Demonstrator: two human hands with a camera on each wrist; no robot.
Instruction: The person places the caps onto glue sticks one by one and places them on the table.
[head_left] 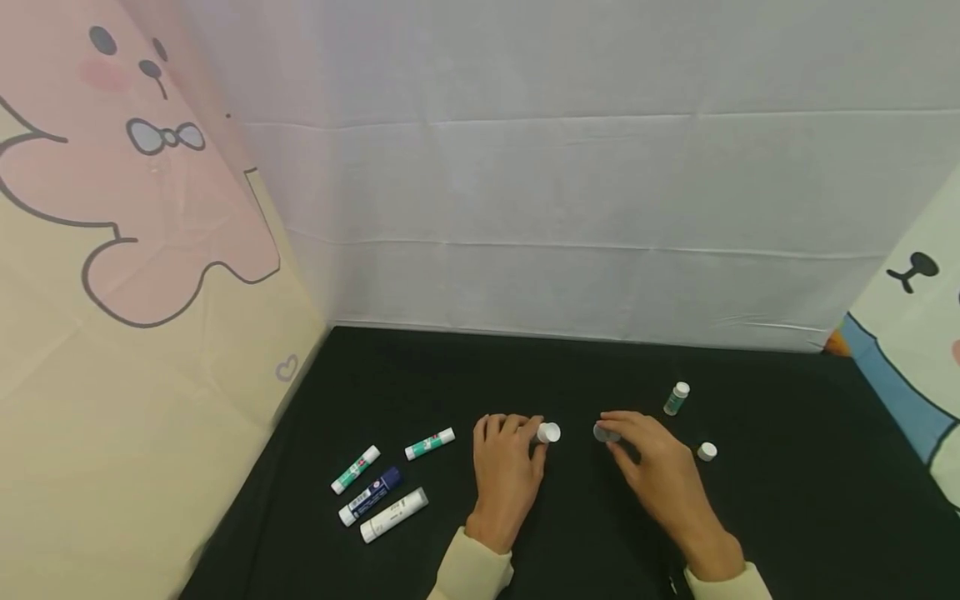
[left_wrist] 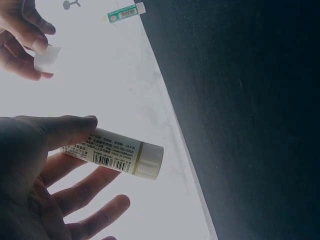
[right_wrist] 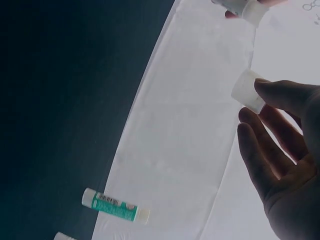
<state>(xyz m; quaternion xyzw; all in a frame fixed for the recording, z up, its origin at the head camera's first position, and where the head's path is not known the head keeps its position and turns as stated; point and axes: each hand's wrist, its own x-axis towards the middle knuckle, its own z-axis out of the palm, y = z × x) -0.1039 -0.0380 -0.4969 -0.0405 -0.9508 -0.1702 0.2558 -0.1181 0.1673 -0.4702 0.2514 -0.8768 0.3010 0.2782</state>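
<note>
My left hand [head_left: 507, 471] pinches a white glue stick [left_wrist: 115, 152] between thumb and fingers. The left wrist view shows its printed label and barcode, and its white end points away from the palm. To the right, my right hand [head_left: 660, 471] holds a small translucent white cap [right_wrist: 248, 92] between thumb and fingertips. Cap and glue stick are apart, with a gap between the two hands. Beyond the right hand stands or leans a green glue stick [head_left: 677, 398] with a white top. A loose white cap [head_left: 707, 452] lies beside the right hand.
Left of the left hand lie two green-and-white glue sticks [head_left: 430, 444], a navy glue stick [head_left: 370, 496] and a larger white glue stick [head_left: 393, 515]. All are on a black tabletop [head_left: 570, 533]. White cloth [head_left: 600, 183] hangs behind, with printed curtains [head_left: 187, 275] at both sides.
</note>
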